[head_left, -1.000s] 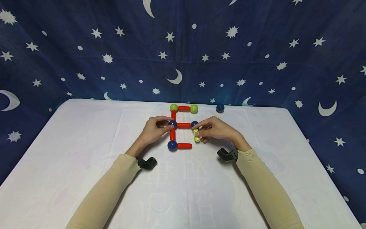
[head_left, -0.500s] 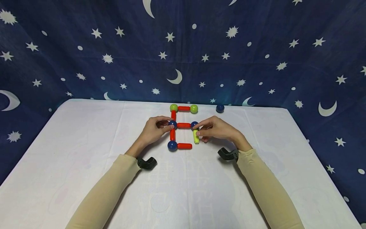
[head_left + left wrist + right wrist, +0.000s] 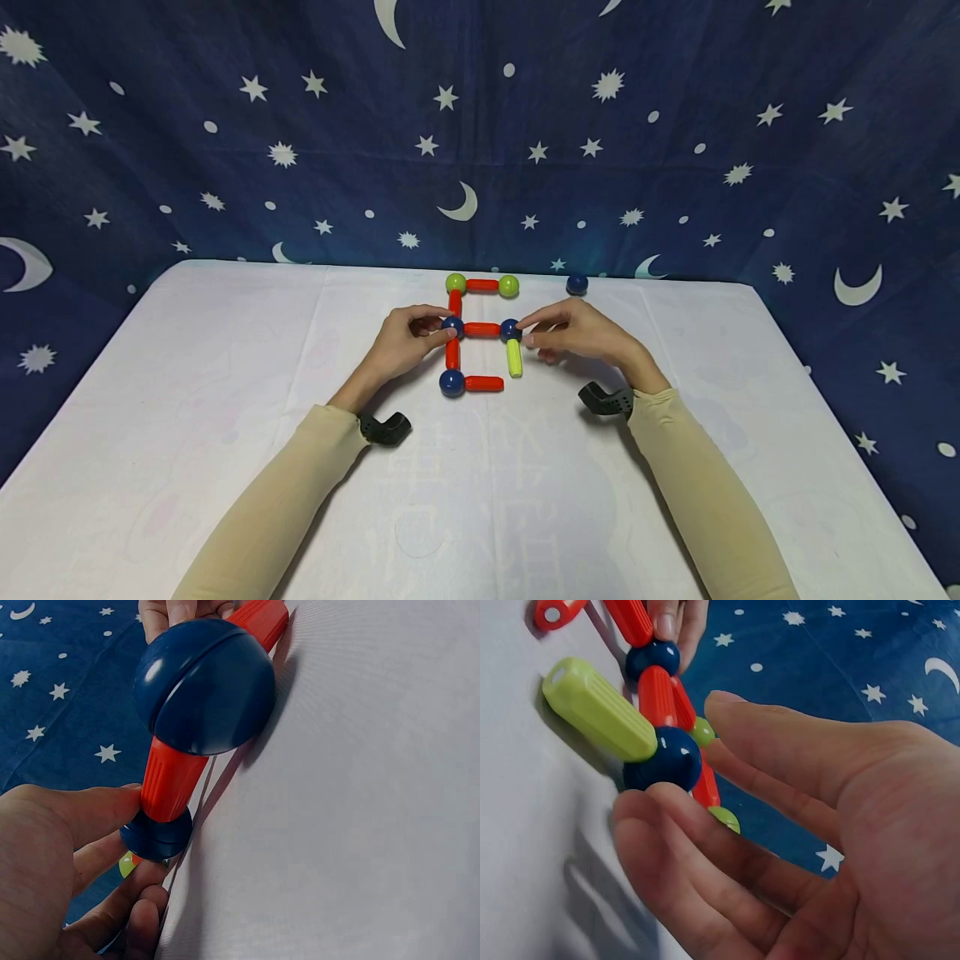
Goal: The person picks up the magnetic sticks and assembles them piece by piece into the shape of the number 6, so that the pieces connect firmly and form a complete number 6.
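A flat frame of red rods and balls lies on the table in the head view. My left hand (image 3: 405, 340) pinches the blue ball (image 3: 154, 838) at the middle of its left side, thumb in front and fingers behind. From that ball a red rod (image 3: 482, 330) runs right to a second blue ball (image 3: 671, 759). A yellow-green rod (image 3: 514, 358) sticks to this second ball and points toward me, its near end free. Beside the second ball, my right hand (image 3: 581, 333) has thumb and fingers spread, holding nothing; whether a fingertip touches the ball I cannot tell.
At the frame's near left corner is a blue ball (image 3: 452, 382) with a red rod (image 3: 484, 383) reaching right. Two green balls (image 3: 509, 286) joined by a red rod form the far side. A loose blue ball (image 3: 577, 285) lies by the table's back edge, before a starry cloth (image 3: 337, 100).
The yellow-green rod has swung slightly into line below the right blue ball. My right hand has let go of it and drawn back to the right. The left hand has stayed put.
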A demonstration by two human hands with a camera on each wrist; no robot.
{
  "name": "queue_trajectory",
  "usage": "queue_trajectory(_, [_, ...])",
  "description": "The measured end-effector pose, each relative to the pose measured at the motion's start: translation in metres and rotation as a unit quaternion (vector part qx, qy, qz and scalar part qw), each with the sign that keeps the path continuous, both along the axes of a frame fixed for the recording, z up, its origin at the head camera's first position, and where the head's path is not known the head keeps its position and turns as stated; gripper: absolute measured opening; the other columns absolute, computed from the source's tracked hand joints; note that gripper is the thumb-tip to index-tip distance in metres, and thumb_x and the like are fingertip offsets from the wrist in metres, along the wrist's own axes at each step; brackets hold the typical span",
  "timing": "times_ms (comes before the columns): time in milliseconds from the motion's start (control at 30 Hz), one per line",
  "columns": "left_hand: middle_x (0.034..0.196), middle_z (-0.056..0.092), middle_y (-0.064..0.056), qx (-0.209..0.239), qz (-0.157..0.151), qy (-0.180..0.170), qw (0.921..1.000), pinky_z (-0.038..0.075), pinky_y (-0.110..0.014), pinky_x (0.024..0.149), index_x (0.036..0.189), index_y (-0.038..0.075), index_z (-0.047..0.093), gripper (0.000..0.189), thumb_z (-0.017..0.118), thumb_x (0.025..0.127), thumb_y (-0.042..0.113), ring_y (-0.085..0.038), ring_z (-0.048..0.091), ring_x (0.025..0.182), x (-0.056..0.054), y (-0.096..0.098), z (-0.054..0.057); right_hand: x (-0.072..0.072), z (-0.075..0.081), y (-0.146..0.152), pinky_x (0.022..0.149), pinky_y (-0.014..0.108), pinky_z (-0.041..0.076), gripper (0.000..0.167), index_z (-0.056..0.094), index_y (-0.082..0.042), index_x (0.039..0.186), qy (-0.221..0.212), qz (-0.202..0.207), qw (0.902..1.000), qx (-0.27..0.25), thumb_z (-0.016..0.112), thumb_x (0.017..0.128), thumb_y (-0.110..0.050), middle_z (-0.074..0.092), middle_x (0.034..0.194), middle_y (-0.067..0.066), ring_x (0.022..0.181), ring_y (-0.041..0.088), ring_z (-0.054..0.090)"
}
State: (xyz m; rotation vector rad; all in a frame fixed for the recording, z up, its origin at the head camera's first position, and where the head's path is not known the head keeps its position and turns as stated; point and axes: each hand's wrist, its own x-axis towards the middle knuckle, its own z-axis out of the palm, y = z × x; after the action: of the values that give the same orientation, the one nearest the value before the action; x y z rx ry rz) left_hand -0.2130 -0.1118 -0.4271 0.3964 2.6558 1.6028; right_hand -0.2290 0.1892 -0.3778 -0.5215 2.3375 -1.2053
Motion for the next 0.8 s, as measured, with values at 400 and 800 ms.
queue_trajectory(400, [0.104,0.068,-0.012,-0.002,-0.001,-0.001,1.0000,0.050,-0.033,0.082,0.118,0.004,0.074,0.030,0.077,0.091,0.017,-0.026,0.060,0.091,0.000,0.000,0.000,-0.007,-0.009,0.021,0.067,0.041,0.056,0.037,0.070,-0.002,0.125,0.109,-0.108,0.9874,-0.039,0.077,0.092,-0.017,0.072,0.101,0.014,0.079,0.036,0.068])
queue_trajectory(800, [0.103,0.068,-0.012,-0.002,-0.003,0.005,1.0000,0.050,-0.032,0.081,0.118,0.004,0.074,0.030,0.077,0.091,0.017,-0.025,0.060,0.090,-0.001,-0.001,-0.002,-0.017,-0.026,0.033,0.074,0.020,0.050,0.031,0.074,-0.001,0.118,0.272,-0.246,0.9261,-0.087,0.078,0.089,-0.008,0.072,0.101,0.018,0.088,0.015,0.064])
